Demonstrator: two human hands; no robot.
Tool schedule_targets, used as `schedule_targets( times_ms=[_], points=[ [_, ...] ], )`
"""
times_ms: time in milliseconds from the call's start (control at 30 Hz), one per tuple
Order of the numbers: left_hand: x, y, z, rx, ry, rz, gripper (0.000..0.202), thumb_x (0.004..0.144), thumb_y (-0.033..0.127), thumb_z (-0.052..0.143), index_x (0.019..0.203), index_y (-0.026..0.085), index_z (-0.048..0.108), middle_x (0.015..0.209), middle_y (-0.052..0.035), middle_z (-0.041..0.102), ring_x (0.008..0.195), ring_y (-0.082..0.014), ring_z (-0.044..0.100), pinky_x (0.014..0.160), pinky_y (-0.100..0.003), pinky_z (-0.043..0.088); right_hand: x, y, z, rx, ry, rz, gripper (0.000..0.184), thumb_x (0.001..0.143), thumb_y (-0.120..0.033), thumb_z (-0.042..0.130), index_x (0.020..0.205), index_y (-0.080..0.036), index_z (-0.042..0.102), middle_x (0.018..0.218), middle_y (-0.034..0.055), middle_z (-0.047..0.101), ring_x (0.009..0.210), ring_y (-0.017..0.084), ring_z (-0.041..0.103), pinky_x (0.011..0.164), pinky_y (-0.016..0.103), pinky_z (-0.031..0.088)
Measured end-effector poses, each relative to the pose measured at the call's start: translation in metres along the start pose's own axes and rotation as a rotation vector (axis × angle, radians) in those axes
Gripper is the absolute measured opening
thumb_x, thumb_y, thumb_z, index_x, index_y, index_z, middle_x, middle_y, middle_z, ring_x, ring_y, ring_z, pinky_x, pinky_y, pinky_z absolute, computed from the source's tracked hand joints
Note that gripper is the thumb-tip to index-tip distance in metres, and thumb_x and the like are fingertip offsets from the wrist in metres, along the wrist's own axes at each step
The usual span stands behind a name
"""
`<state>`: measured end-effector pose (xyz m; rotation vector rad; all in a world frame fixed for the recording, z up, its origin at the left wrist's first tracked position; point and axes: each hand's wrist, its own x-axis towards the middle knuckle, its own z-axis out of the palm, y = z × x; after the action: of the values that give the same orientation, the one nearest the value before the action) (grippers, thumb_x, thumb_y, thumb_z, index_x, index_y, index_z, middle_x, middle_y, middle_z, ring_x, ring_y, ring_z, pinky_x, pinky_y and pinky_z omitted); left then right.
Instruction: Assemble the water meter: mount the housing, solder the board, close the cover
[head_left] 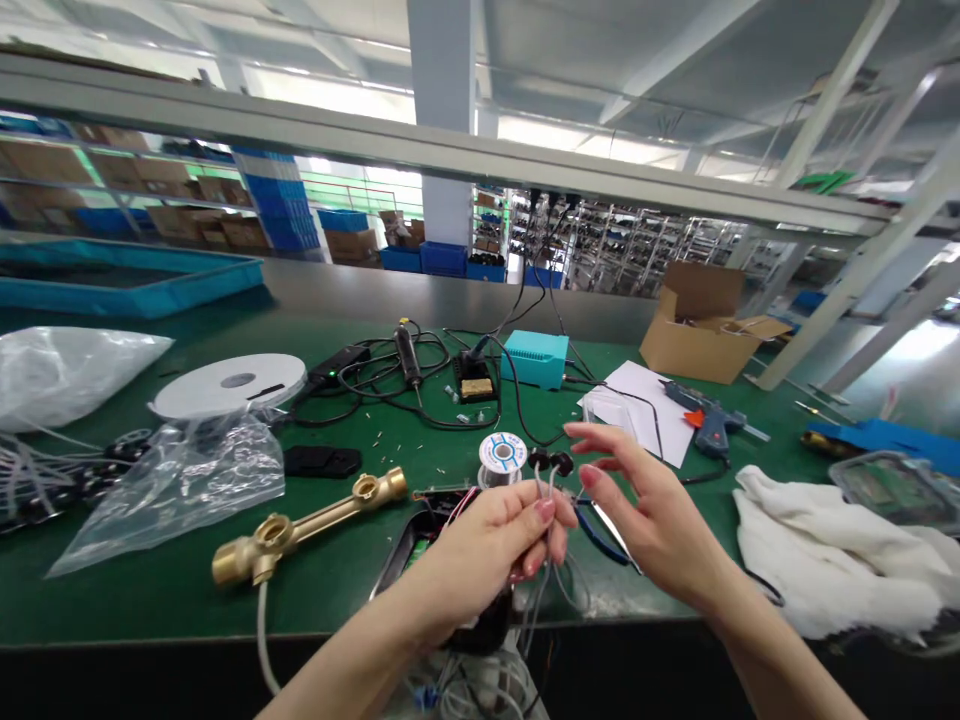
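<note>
My left hand (487,545) grips a bundle of thin wires (546,520) that ends in two small black round parts (547,462). My right hand (645,500) hangs just to the right of those parts, its fingers apart and nothing visible in them. Behind the bundle stands a spool of solder wire (502,458). Below my hands lie blue-handled wire cutters (600,535) and a black casing with a circuit board inside (416,535), partly hidden by my left hand. A brass pipe manifold (300,525) with a white hose lies to the left.
A teal soldering station (536,358), soldering iron (409,352) and tangled black cords occupy the green bench (150,600) behind. A glue gun (709,420) rests on white paper (637,410). White cloth (825,545), plastic bags (172,495), a white disc (229,387) and a cardboard box (697,325) surround them.
</note>
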<state>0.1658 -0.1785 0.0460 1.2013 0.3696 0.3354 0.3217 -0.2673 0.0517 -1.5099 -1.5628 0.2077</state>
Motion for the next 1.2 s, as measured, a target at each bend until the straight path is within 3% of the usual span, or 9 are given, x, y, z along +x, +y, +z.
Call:
schedule_targets(
  times_ms=[100,200,333,467,600,733,867,1033,1200],
  points=[
    [0.003,0.013,0.006,0.077,-0.096,-0.014,0.024,0.084,0.035,0.058,0.079,0.012,0.063,0.062,-0.0009,0.056,0.047,-0.0040,0.034,0.045,-0.016,0.023,0.019,0.002,-0.015,0.328,-0.258,0.095,0.038,0.088,-0.036,0.053,0.124,-0.023,0.048,0.116,0.0079,0.057,0.090,0.015,0.059,0.073,0.028,0.051],
    [0.006,0.014,0.008,0.121,-0.122,-0.039,0.025,0.080,0.037,0.062,0.082,0.012,0.064,0.065,-0.0018,0.059,0.048,-0.0047,0.038,0.045,-0.016,0.026,0.029,0.005,-0.022,0.551,-0.359,0.232,0.031,0.082,-0.036,0.062,0.107,-0.019,0.056,0.085,-0.0004,0.059,0.063,0.008,0.054,0.056,0.020,0.047],
    [0.009,0.008,0.003,0.165,-0.061,-0.054,0.025,0.075,0.037,0.068,0.078,0.012,0.064,0.065,-0.0007,0.061,0.047,-0.0055,0.042,0.044,-0.017,0.030,0.031,0.011,-0.024,0.623,-0.224,0.282,0.027,0.074,-0.031,0.071,0.092,-0.019,0.055,0.071,-0.0062,0.052,0.053,0.004,0.047,0.049,0.016,0.042],
    [0.011,0.006,-0.001,0.171,0.073,-0.041,0.021,0.074,0.033,0.069,0.071,0.012,0.065,0.062,0.0000,0.062,0.044,-0.0042,0.038,0.041,-0.016,0.025,0.026,0.017,-0.025,0.537,-0.077,0.242,0.025,0.076,-0.029,0.069,0.095,-0.018,0.057,0.077,-0.0039,0.054,0.055,0.005,0.049,0.052,0.018,0.044],
    [0.011,0.007,-0.005,0.170,0.098,-0.050,0.021,0.074,0.031,0.069,0.082,0.012,0.069,0.073,-0.0049,0.069,0.044,-0.0037,0.037,0.042,-0.017,0.022,0.023,0.021,-0.027,0.446,0.039,0.262,0.027,0.075,-0.031,0.069,0.096,-0.018,0.058,0.077,-0.0027,0.057,0.055,0.006,0.051,0.051,0.020,0.044],
    [0.009,0.008,-0.006,0.122,0.101,-0.059,0.027,0.079,0.034,0.063,0.093,0.012,0.069,0.074,-0.0061,0.069,0.042,-0.0033,0.033,0.041,-0.017,0.020,0.023,0.026,-0.029,0.455,0.041,0.314,0.032,0.074,-0.034,0.070,0.098,-0.017,0.058,0.068,-0.0047,0.054,0.051,0.007,0.050,0.046,0.020,0.040],
    [0.009,0.006,-0.004,0.131,0.016,-0.087,0.032,0.080,0.038,0.063,0.099,0.013,0.067,0.088,-0.0097,0.069,0.047,-0.0041,0.036,0.042,-0.017,0.021,0.025,0.026,-0.029,0.492,0.052,0.313,0.031,0.074,-0.034,0.070,0.097,-0.017,0.058,0.067,-0.0050,0.056,0.050,0.006,0.051,0.046,0.019,0.038],
    [0.015,0.003,0.004,0.155,0.087,-0.041,0.043,0.072,0.033,0.072,0.111,0.017,0.062,0.080,-0.0020,0.065,0.053,-0.0056,0.043,0.047,-0.017,0.023,0.028,0.016,-0.026,0.552,0.042,0.336,0.029,0.074,-0.033,0.070,0.095,-0.016,0.058,0.065,-0.0050,0.057,0.049,0.005,0.049,0.043,0.017,0.035],
    [0.015,0.008,0.010,0.122,-0.005,-0.085,0.022,0.071,0.029,0.072,0.084,0.012,0.066,0.079,-0.0043,0.067,0.046,-0.0029,0.035,0.044,-0.018,0.018,0.032,0.012,-0.029,0.519,0.101,0.286,0.029,0.074,-0.032,0.071,0.095,-0.017,0.058,0.067,-0.0052,0.056,0.051,0.005,0.050,0.047,0.018,0.040]
  ],
)
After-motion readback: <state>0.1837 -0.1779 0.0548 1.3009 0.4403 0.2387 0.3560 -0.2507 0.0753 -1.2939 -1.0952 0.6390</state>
